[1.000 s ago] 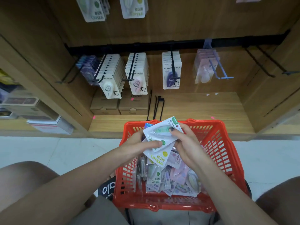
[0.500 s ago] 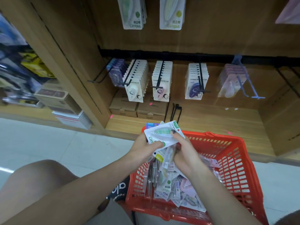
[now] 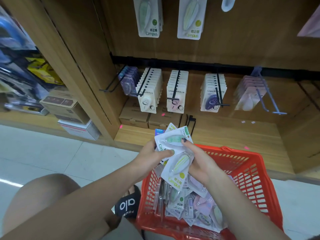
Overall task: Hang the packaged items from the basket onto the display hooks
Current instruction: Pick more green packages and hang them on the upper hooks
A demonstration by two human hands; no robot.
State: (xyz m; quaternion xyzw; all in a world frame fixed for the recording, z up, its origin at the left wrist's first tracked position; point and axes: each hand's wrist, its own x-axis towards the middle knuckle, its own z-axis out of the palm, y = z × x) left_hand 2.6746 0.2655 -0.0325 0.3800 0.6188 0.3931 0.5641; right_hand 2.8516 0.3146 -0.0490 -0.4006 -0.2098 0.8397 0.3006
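My left hand (image 3: 150, 157) grips a small stack of white Campus packets, topmost a green-tape packet (image 3: 170, 142), above the red basket (image 3: 245, 172). My right hand (image 3: 201, 161) holds a yellow-green packet (image 3: 180, 166) that hangs below the stack; its finger also rests on the green packet. Several more packets (image 3: 188, 203) lie loose in the basket. On the wall above, a green packet row (image 3: 149, 16) and a yellow one (image 3: 191, 18) hang on upper hooks. Lower black hooks (image 3: 175, 87) carry rows of white packets.
An empty black hook (image 3: 110, 84) juts out at the lower rail's left end. Brown cartons (image 3: 149, 116) sit on the wooden shelf below. A purple hook (image 3: 270, 99) holds pink packets at right. Boxes (image 3: 69, 108) stand on the left shelf. My sandalled foot (image 3: 128, 203) is beside the basket.
My view has swung up and left, bringing the upper hooks closer. My right hand has drawn the yellow-green packet out below the stack; my left hand keeps holding the stack.
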